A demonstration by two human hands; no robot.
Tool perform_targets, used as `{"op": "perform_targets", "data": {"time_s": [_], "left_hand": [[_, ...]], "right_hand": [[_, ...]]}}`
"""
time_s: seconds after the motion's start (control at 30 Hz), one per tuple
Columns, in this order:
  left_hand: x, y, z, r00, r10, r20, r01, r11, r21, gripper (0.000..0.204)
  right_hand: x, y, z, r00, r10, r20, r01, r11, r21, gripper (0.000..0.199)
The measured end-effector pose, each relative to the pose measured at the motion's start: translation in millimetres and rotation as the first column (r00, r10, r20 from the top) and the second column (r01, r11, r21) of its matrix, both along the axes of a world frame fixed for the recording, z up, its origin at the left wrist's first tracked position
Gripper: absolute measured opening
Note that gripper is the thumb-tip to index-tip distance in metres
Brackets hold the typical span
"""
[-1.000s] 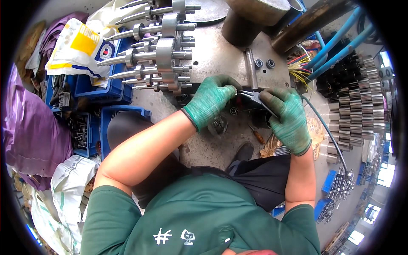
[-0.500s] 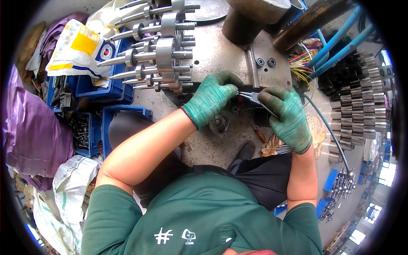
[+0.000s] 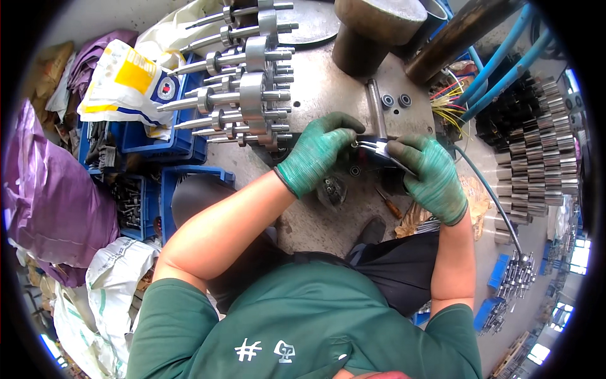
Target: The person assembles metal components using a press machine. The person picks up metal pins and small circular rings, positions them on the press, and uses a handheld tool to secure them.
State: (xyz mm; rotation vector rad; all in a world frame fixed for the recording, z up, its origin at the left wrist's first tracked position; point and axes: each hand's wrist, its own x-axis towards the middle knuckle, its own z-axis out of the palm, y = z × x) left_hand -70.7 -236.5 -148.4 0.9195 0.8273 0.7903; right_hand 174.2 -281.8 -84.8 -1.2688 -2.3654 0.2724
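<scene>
Pliers [image 3: 380, 150] sit gripped in the green-gloved right hand [image 3: 431, 178], fingers wrapped round the handles, tips pointing left over the grey metal worktop [image 3: 328, 76]. Left hand [image 3: 314, 153], fingers curled, pinches a small ring [image 3: 355, 144] at the tips. Flanged steel shafts [image 3: 243, 95] lie just beside.

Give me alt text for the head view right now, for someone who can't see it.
Two green-gloved hands meet over a grey metal worktable: the right hand holds dark pliers and the left hand pinches at their tip. Flanged steel shafts lie stacked on the table's left, with blue crates below them.
</scene>
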Motion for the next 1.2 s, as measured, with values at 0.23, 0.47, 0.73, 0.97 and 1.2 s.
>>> {"op": "perform_targets", "data": {"time_s": [0.23, 0.47, 0.73, 0.97, 1.2], "left_hand": [[18, -2, -16, 0.925, 0.188, 0.33, -0.05, 0.921, -0.386, 0.037], [36, -18, -42, 0.978, 0.043, 0.205, 0.044, 0.916, -0.398, 0.036], [39, -20, -46, 0.984, 0.05, 0.172, 0.029, 0.904, -0.426, 0.032], [38, -20, -43, 0.983, 0.097, 0.157, -0.011, 0.88, -0.476, 0.034], [41, -20, -30, 0.978, 0.102, 0.18, 0.002, 0.867, -0.499, 0.034]], "right_hand": [[-20, 30, 11, 0.789, -0.259, -0.557, 0.064, 0.937, -0.344, 0.049], [-90, 96, 2, 0.649, -0.261, -0.714, -0.088, 0.908, -0.411, 0.051], [-120, 130, 3, 0.646, -0.28, -0.71, -0.115, 0.884, -0.453, 0.06], [-110, 143, 8, 0.71, -0.248, -0.659, -0.087, 0.898, -0.432, 0.048], [-110, 146, 14, 0.713, -0.283, -0.641, -0.116, 0.855, -0.505, 0.049]]}}
